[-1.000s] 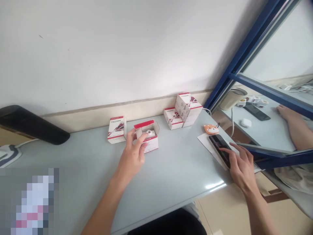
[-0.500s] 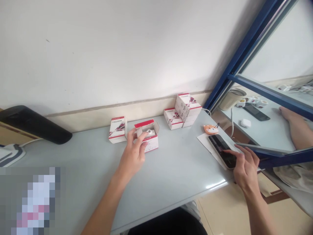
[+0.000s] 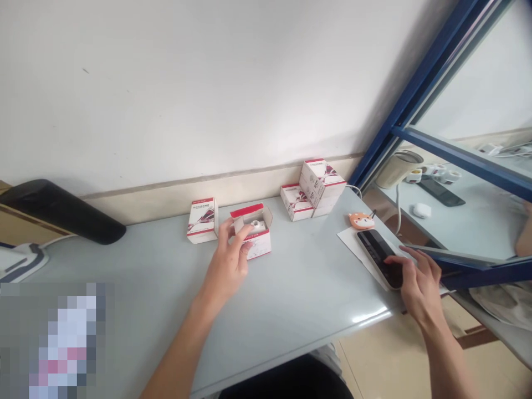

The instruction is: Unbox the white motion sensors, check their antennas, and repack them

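Note:
My left hand [image 3: 228,261] rests on the grey table [image 3: 291,293] with its fingers curled round the near side of an open red-and-white carton [image 3: 254,239]. A small white device [image 3: 257,225] shows inside the carton. My right hand [image 3: 418,284] lies at the table's right edge with its fingers spread over the lower end of a black phone [image 3: 379,250]. The phone lies on a white sheet of paper [image 3: 353,241].
A closed red-and-white carton [image 3: 202,220] stands left of the open one. More such cartons [image 3: 318,185] are stacked near the wall. An orange animal-shaped charm [image 3: 361,220] lies above the phone. A black object [image 3: 62,210] sits far left. A blue frame [image 3: 419,88] borders the right.
My right hand slid a little down and right along the phone. A co-worker's arm beyond the blue frame moved out to the right. My left hand stayed on the open carton.

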Demonstrator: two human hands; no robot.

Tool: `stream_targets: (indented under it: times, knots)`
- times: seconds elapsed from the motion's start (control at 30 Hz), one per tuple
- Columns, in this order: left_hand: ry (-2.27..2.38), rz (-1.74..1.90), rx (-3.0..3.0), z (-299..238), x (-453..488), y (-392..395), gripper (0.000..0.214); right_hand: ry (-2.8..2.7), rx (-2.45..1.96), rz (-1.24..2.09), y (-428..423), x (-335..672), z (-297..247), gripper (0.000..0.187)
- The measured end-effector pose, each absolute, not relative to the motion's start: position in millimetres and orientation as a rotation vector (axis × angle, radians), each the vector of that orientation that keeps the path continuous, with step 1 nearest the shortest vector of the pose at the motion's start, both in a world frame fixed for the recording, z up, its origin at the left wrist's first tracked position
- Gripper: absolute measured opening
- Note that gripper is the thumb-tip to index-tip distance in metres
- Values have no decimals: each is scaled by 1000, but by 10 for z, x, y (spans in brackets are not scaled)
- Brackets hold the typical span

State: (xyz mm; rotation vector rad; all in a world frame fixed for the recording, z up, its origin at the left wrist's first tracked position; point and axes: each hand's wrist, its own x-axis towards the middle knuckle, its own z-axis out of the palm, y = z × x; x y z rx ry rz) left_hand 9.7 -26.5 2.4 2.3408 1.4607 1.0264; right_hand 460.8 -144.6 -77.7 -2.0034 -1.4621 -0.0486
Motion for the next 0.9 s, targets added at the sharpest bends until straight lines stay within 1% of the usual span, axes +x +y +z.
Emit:
stream_targets:
  times: [0.1,0.23,0.37,0.5,0.63,0.77,0.9]
  knots:
    - [1459,1033,2344,21,97,-266,34,-1490,-1980,8,-1415,4676,-793,65]
    - [1453,1033,2319,41,103,-277,31,-1436,-1997,-22,-1398,4672,-791,63]
    - [1457,1019,2334,55,107,-278,31,-1501,-1994,5,-1396,4634,-765,61]
    - [1450,1025,2337,50,106,-273,31,-1420,-1992,-54,-1398,4630,-773,60]
    - [1440,1017,2340,55,105,-281,31,-1463,-2009,-5,-1402,4633,-787,57]
    - [1447,1013,2316,55,106,-288,32,-1455,-1968,-35,-1402,4651,-799,59]
    - [1448,1023,2312,43,109,-279,32,-1455,-2017,-20,-1404,4640,-803,59]
